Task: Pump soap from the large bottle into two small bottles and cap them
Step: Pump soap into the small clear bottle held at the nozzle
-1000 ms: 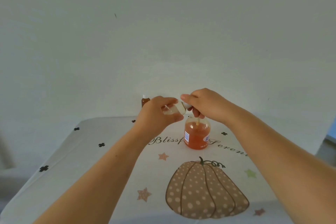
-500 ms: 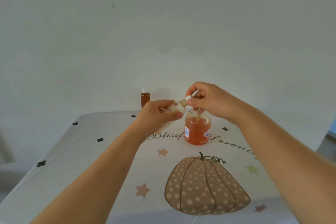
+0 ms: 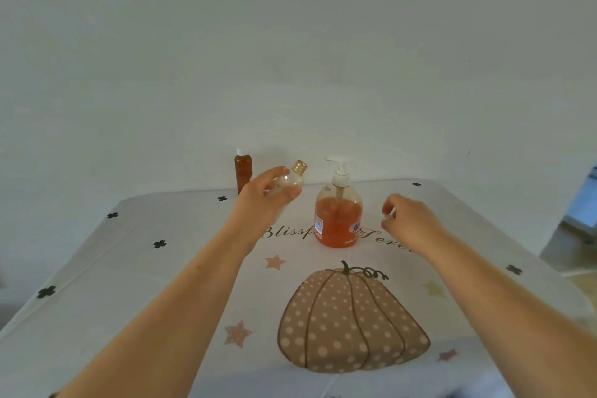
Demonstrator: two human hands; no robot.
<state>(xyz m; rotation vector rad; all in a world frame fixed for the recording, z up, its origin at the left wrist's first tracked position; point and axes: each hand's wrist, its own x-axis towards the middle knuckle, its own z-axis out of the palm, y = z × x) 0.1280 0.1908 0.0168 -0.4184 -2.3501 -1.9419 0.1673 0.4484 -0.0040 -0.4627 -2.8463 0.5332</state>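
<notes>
My left hand point(image 3: 265, 203) grips a small clear bottle point(image 3: 292, 178), tilted to the right above the table, its gold threaded neck bare. The large pump bottle point(image 3: 337, 223) of orange soap stands just to its right, with a white pump head on top. My right hand point(image 3: 408, 220) hovers low to the right of the large bottle, fingers curled around a small white cap point(image 3: 390, 214) that shows only partly. A small amber bottle point(image 3: 243, 171) with a white cap stands at the table's back edge, behind my left hand.
The table carries a white cloth point(image 3: 145, 284) printed with a dotted pumpkin point(image 3: 352, 320), stars and black clovers. A plain wall rises right behind the table. The floor and a pale object point(image 3: 581, 203) show past the right edge.
My right hand pulled the white cap off the clear bottle and moved right and down, past the large bottle. The left hand stayed put with the small bottle, its neck uncovered.
</notes>
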